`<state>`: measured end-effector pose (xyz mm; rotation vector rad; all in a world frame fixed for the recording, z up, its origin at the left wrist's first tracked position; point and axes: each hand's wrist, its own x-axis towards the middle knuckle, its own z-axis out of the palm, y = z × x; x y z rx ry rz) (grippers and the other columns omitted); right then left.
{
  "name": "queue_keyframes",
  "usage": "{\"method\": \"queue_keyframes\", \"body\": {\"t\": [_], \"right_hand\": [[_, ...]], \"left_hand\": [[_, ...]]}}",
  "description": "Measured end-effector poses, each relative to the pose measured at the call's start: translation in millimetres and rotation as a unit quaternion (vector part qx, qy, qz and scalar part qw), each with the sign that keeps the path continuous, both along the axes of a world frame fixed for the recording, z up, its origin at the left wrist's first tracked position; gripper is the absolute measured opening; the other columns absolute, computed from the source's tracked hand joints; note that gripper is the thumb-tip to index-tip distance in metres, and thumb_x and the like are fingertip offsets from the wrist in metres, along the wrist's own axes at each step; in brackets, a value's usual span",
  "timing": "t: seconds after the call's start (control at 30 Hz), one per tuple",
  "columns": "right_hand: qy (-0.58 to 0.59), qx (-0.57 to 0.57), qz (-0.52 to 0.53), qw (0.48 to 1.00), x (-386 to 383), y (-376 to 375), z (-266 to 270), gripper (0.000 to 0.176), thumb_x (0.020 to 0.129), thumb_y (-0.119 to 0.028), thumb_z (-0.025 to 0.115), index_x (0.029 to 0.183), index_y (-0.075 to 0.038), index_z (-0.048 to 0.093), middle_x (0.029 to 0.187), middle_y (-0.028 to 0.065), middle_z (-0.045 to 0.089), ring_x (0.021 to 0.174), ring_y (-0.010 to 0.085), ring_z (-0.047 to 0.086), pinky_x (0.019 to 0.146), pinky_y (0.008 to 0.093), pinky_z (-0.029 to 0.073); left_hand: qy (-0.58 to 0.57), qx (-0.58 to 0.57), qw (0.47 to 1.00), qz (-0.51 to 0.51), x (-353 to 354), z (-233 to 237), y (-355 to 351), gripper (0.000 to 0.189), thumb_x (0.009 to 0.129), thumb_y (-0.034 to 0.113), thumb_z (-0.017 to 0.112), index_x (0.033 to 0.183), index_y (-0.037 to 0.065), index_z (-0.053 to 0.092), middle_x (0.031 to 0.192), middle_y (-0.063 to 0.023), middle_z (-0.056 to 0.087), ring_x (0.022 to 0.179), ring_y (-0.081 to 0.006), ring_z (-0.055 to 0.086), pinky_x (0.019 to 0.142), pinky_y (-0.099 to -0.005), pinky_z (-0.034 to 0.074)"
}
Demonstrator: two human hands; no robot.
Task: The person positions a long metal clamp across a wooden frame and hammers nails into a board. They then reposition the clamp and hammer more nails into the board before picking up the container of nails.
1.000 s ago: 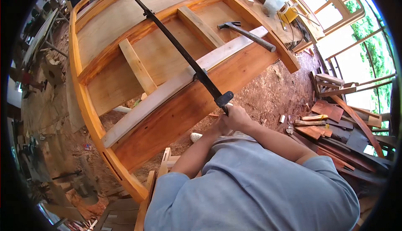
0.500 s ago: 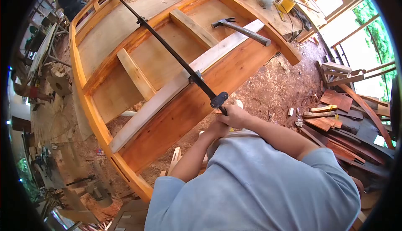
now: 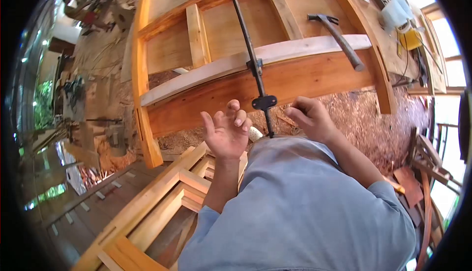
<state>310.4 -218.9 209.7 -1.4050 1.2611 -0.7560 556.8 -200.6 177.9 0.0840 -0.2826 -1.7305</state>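
Observation:
A long black bar clamp (image 3: 248,45) lies across the wooden frame (image 3: 139,74), its near end reaching my shirt. My left hand (image 3: 227,132) is just left of that end, palm up, fingers apart and slightly bent, holding nothing. To the right of the bar, my right hand (image 3: 314,119) hovers with its fingers curled in and nothing visible in them. Neither hand touches the clamp. Under the bar runs a pale wooden strip (image 3: 295,48) beside a wide reddish-brown board (image 3: 314,76). A claw hammer (image 3: 341,42) rests across the strip at the right.
Another slotted wooden frame (image 3: 142,212) is low on the left. A yellow container (image 3: 409,40) and a translucent bucket (image 3: 396,13) stand on a bench at the upper right. Scrap wood (image 3: 410,182) is piled at right, and shavings (image 3: 354,118) cover the floor.
Both hands have let go of the clamp's near end and moved apart, left hand to the left, right hand to the right. The view has turned and tilted lower, showing the second frame.

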Motion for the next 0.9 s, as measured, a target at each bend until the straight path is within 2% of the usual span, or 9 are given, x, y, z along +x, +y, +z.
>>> {"method": "queue_keyframes", "body": {"t": [0.27, 0.33, 0.53, 0.6, 0.67, 0.73, 0.77, 0.87, 0.9], "right_hand": [[-0.087, -0.254, 0.182, 0.946, -57, -24, 34, 0.018, 0.09, -0.015, 0.071, 0.102, -0.002, 0.067, 0.081, 0.0126, 0.062, 0.079, 0.0274, 0.064, 0.068, 0.0365, 0.052], [-0.081, -0.284, 0.216, 0.931, -82, -28, 32, 0.014, 0.091, -0.014, 0.069, 0.1, -0.003, 0.068, 0.081, 0.0133, 0.061, 0.083, 0.0294, 0.064, 0.07, 0.0377, 0.052], [-0.272, 0.095, 0.055, 0.956, -128, -27, 15, 0.03, 0.102, -0.024, 0.056, 0.085, -0.002, 0.066, 0.083, 0.0061, 0.066, 0.077, 0.0211, 0.063, 0.068, 0.0336, 0.05], [-0.218, 0.135, 0.097, 0.962, -137, -39, 3, 0.043, 0.106, -0.04, 0.046, 0.094, -0.003, 0.065, 0.09, 0.0051, 0.066, 0.084, 0.0162, 0.063, 0.07, 0.0316, 0.051], [-0.444, 0.263, 0.035, 0.856, -122, -40, 6, 0.058, 0.105, -0.055, 0.035, 0.111, -0.003, 0.061, 0.104, 0.0097, 0.066, 0.096, 0.0164, 0.062, 0.083, 0.0322, 0.051], [-0.505, 0.346, 0.142, 0.778, -121, -39, 16, 0.082, 0.101, -0.067, 0.023, 0.142, 0.001, 0.046, 0.139, 0.0153, 0.052, 0.13, 0.0252, 0.048, 0.111, 0.041, 0.035], [-0.475, 0.295, 0.123, 0.82, -124, -42, 21, 0.083, 0.101, -0.066, 0.022, 0.144, 0.001, 0.043, 0.144, 0.0164, 0.047, 0.134, 0.027, 0.044, 0.112, 0.0423, 0.034], [-0.513, 0.166, 0.109, 0.835, -161, -64, 50, 0.08, 0.104, -0.06, 0.018, 0.138, 0.004, 0.05, 0.151, 0.0222, 0.041, 0.138, 0.032, 0.041, 0.114, 0.0442, 0.032], [-0.485, 0.074, 0.064, 0.869, -175, -65, 60, 0.078, 0.105, -0.057, 0.016, 0.12, 0.004, 0.063, 0.129, 0.0195, 0.061, 0.122, 0.0373, 0.055, 0.107, 0.046, 0.039]], "left_hand": [[-0.016, -0.015, 0.999, 0.041, -138, 31, 11, 0.059, 0.105, 0.056, 0.028, 0.092, 0.012, 0.065, 0.132, -0.0182, 0.052, 0.111, -0.0322, 0.058, 0.094, -0.0477, 0.048], [-0.077, 0.045, 0.994, 0.058, -168, 38, 13, 0.055, 0.105, 0.053, 0.032, 0.106, 0.008, 0.064, 0.132, -0.0181, 0.053, 0.108, -0.0301, 0.059, 0.092, -0.046, 0.05], [-0.325, 0.008, 0.945, -0.03, -201, 47, 8, 0.057, 0.105, 0.045, 0.041, 0.124, -0.007, 0.054, 0.126, -0.0195, 0.058, 0.118, -0.0301, 0.057, 0.097, -0.0424, 0.047], [-0.675, -0.11, 0.68, 0.264, -225, 68, -2, 0.047, 0.106, 0.036, 0.039, 0.113, -0.006, 0.058, 0.126, -0.0219, 0.056, 0.121, -0.0327, 0.056, 0.098, -0.0433, 0.046], [-0.685, -0.213, 0.625, 0.306, -232, 65, -22, 0.049, 0.104, 0.04, 0.037, 0.114, -0.005, 0.056, 0.135, -0.0228, 0.052, 0.134, -0.0355, 0.045, 0.11, -0.0468, 0.032], [-0.816, -0.343, 0.339, 0.318, -241, 65, -45, 0.045, 0.104, 0.033, 0.034, 0.107, -0.005, 0.057, 0.137, -0.0261, 0.049, 0.136, -0.0408, 0.042, 0.115, -0.0512, 0.021], [-0.775, -0.337, 0.428, 0.319, -240, 56, -62, 0.039, 0.102, 0.026, 0.037, 0.099, -0.005, 0.059, 0.138, -0.0268, 0.048, 0.136, -0.0441, 0.04, 0.117, -0.0557, 0.013], [-0.802, -0.222, 0.398, 0.387, -218, 28, -142, 0.038, 0.096, 0.028, 0.052, 0.096, -0.009, 0.06, 0.138, -0.0298, 0.047, 0.131, -0.0451, 0.044, 0.112, -0.0557, 0.025], [-0.825, -0.16, 0.378, 0.388, -202, 18, -174, 0.04, 0.092, 0.029, 0.06, 0.096, -0.011, 0.061, 0.138, -0.0318, 0.046, 0.127, -0.0448, 0.047, 0.11, -0.0561, 0.031]]}}
